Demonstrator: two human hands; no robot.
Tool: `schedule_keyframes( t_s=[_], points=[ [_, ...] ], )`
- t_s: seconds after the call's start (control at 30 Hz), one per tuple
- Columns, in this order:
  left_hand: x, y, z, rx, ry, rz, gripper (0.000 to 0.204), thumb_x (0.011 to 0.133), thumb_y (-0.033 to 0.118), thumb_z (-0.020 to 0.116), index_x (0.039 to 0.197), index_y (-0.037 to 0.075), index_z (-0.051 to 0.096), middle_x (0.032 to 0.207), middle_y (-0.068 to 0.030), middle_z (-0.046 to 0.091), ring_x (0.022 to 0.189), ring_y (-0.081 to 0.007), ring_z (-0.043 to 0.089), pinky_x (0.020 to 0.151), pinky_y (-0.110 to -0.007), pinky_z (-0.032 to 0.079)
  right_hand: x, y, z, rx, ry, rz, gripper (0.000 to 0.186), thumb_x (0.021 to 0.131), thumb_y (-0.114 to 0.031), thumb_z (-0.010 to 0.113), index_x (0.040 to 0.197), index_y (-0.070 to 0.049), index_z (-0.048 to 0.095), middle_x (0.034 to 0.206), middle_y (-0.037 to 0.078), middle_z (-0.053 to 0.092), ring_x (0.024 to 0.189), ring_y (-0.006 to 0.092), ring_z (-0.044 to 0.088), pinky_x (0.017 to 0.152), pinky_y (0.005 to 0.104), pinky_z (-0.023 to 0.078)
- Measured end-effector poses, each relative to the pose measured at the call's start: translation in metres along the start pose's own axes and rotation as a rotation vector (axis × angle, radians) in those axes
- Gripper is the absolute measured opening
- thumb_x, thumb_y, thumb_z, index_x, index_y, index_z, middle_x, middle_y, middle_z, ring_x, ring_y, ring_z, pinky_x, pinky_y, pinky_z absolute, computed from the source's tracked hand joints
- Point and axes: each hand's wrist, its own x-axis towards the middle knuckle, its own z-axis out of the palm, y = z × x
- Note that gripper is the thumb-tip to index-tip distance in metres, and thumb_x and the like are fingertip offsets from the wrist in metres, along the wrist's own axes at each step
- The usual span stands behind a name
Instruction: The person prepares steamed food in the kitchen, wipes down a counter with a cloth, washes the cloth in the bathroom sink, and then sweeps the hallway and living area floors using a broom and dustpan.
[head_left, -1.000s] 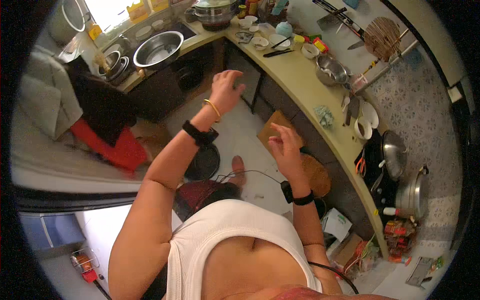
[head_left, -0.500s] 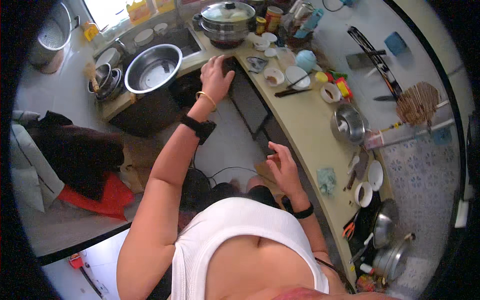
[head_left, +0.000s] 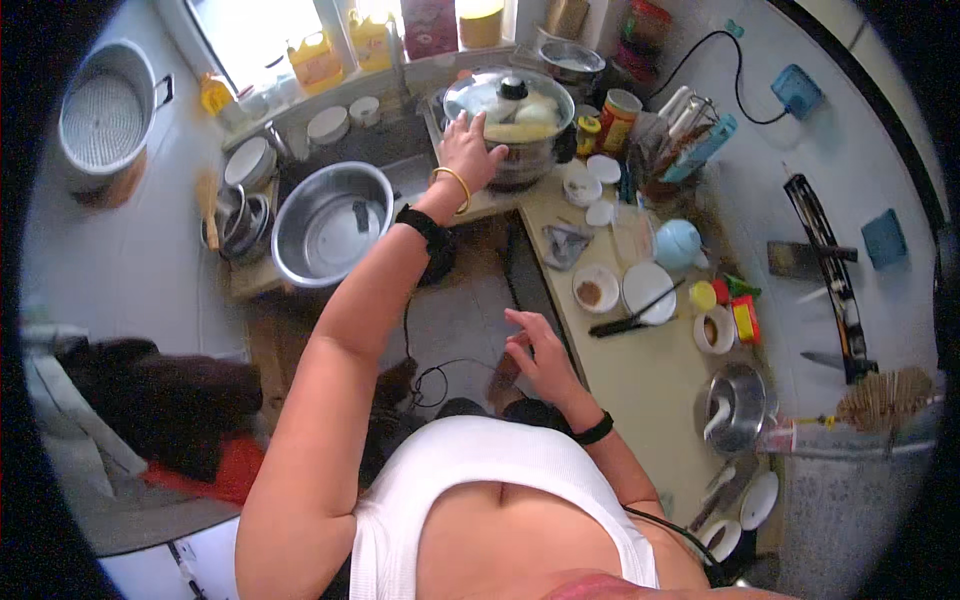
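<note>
At the far corner of the bench (head_left: 632,412), the lidded pot (head_left: 525,160) stands just ahead-right of the nearer left hand (head_left: 468,158), its grip unclenched, contact unclear; the right hand (head_left: 546,358), loosely open, hangs well apart.

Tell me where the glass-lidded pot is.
In the head view, the glass-lidded pot is at top centre, by the left hand, right of the metal basin.
</note>
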Motion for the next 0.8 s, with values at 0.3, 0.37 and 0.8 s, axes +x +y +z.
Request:
schedule_keyframes(
  t_s=[0.3,0.37,0.8],
  points=[
    [0.142,-0.003,0.072,0.136,-0.21,-0.054,0.074,0.071,0.05,0.056,0.119,-0.003,0.037,0.114,-0.0234,0.042,0.106,-0.0349,0.041,0.089,-0.038,0.035,0.102,0.047,-0.022,0.109,-0.125,0.108,0.039,0.077,-0.004,0.051,0.115,-0.007,0.042,0.105,0.013,0.046,0.087,0.0242,0.052,0.075,0.0315,0.043],
    [0.162,-0.003,0.082,0.172,-0.272,-0.053,0.072,0.071,0.05,0.056,0.118,-0.001,0.038,0.114,-0.0231,0.042,0.106,-0.035,0.041,0.089,-0.039,0.035,0.113,0.053,-0.024,0.099,-0.123,0.118,0.037,0.078,-0.004,0.05,0.114,-0.007,0.042,0.104,0.011,0.047,0.08,0.0211,0.055,0.071,0.0293,0.045],
    [0.219,-0.024,0.09,0.264,-0.53,0.11,0.054,0.073,0.043,0.053,0.104,0.0,0.047,0.093,-0.0191,0.058,0.088,-0.0304,0.056,0.076,-0.037,0.044,0.15,0.056,-0.045,0.028,0.032,0.261,0.037,0.077,-0.005,0.05,0.114,-0.005,0.043,0.106,0.013,0.046,0.079,0.0218,0.055,0.072,0.031,0.044]
  ],
)
